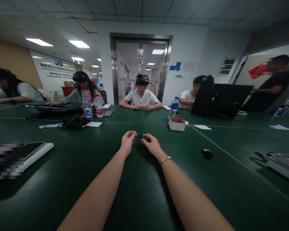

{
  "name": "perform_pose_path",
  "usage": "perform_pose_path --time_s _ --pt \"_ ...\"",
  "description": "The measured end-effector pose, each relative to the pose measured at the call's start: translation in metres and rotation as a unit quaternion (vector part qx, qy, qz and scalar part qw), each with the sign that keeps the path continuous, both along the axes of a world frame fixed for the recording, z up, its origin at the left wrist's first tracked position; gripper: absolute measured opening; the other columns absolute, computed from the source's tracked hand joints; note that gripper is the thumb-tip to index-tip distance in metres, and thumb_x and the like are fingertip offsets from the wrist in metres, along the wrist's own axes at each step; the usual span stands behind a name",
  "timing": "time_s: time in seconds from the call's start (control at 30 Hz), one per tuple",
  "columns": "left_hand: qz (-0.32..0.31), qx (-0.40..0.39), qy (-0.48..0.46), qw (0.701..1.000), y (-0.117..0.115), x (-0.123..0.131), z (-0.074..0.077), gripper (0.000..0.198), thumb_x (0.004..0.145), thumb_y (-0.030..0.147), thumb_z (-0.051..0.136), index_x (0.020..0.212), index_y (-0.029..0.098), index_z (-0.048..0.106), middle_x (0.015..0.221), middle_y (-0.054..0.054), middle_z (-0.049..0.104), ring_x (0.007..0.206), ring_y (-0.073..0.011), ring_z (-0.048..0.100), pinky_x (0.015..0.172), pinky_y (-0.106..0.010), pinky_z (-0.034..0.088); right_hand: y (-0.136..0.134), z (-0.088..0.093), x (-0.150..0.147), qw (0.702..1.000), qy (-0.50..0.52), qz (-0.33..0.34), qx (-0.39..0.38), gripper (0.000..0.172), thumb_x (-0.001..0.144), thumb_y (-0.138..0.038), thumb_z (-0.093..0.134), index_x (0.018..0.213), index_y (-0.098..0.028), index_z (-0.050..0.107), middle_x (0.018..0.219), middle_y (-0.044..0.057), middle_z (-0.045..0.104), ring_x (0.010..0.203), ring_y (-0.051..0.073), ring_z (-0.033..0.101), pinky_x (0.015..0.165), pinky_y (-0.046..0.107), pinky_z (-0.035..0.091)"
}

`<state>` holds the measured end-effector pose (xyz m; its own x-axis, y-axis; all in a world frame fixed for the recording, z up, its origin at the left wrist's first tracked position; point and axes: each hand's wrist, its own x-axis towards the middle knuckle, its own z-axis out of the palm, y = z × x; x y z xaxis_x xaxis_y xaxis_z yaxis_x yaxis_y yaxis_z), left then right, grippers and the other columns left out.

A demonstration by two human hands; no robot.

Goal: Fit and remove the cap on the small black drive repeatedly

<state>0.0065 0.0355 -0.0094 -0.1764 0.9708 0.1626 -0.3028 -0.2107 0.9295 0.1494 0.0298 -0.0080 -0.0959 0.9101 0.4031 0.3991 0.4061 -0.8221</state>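
- Head view, and both bare hands meet out over the green table (139, 179), fingertips near each other with a narrow gap between!
- Right hand (152, 143): thumb and fingers closed on a small black piece (143, 137), its end poking out toward the other hand; a silver bracelet (166, 160) rings that wrist.
- Left hand (127, 141): fingers pinched tight, a tiny dark piece (136, 135) at the tips, too small to name.
- Off to the right, a small black object (207, 153) lies alone on the tabletop.
- Beyond the right hand sits an open-topped cardboard box (177, 125), a blue-labelled water bottle (174, 106) standing just behind it.
- Straight across, a co-worker in a white T-shirt (141, 98) leans on the table, both hands up front.
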Motion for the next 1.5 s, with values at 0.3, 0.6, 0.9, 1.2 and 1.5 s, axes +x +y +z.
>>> perform_pose_path --time_s 0.3,0.6,0.9,1.2,1.5 --pt "-0.041 -0.015 0.016 0.999 -0.008 0.001 0.003 0.029 0.063 0.027 0.076 0.086 0.013 0.066 0.087 -0.007 0.068 0.075 -0.0112 0.061 0.073 -0.025 0.048 0.011 -0.007 0.006 0.988 0.123 0.048 -0.078 0.034 0.063 -0.019 0.066 0.095 -0.019 0.056 0.081 -0.001 0.062 0.061 0.011 0.060 0.048 0.021 0.046" --pt "-0.076 -0.023 0.077 0.994 -0.007 -0.002 0.006 0.021 0.068 0.016 0.071 0.088 0.012 0.066 0.083 -0.007 0.069 0.075 -0.0116 0.063 0.075 -0.027 0.050 0.008 0.001 0.015 0.953 0.249 0.101 -0.142 0.028 0.068 -0.024 0.069 0.093 -0.016 0.062 0.080 0.002 0.064 0.064 0.011 0.064 0.062 0.025 0.052" --pt "-0.076 -0.030 0.131 0.988 -0.003 -0.005 0.006 0.020 0.072 0.024 0.069 0.087 0.012 0.065 0.072 -0.005 0.067 0.065 -0.0108 0.061 0.062 -0.023 0.048 0.011 -0.002 0.020 0.929 0.311 0.108 -0.169 0.030 0.063 -0.016 0.073 0.092 -0.018 0.065 0.089 0.003 0.060 0.076 0.012 0.064 0.077 0.029 0.055" --pt "-0.081 -0.056 0.146 0.984 -0.005 -0.006 0.011 0.020 0.067 0.026 0.073 0.078 0.011 0.064 0.066 -0.004 0.066 0.057 -0.0088 0.057 0.056 -0.021 0.043 0.009 0.001 0.021 0.921 0.315 0.142 -0.179 0.036 0.057 -0.017 0.076 0.091 -0.019 0.063 0.091 0.002 0.060 0.084 0.014 0.063 0.085 0.034 0.051" --pt "-0.084 -0.045 0.209 0.973 -0.006 -0.006 0.012 0.023 0.071 0.033 0.068 0.074 0.011 0.064 0.064 -0.004 0.066 0.055 -0.0091 0.055 0.054 -0.022 0.041 0.005 0.003 0.021 0.933 0.287 0.130 -0.176 0.039 0.054 -0.017 0.077 0.091 -0.019 0.063 0.091 0.001 0.062 0.080 0.012 0.061 0.082 0.031 0.050"
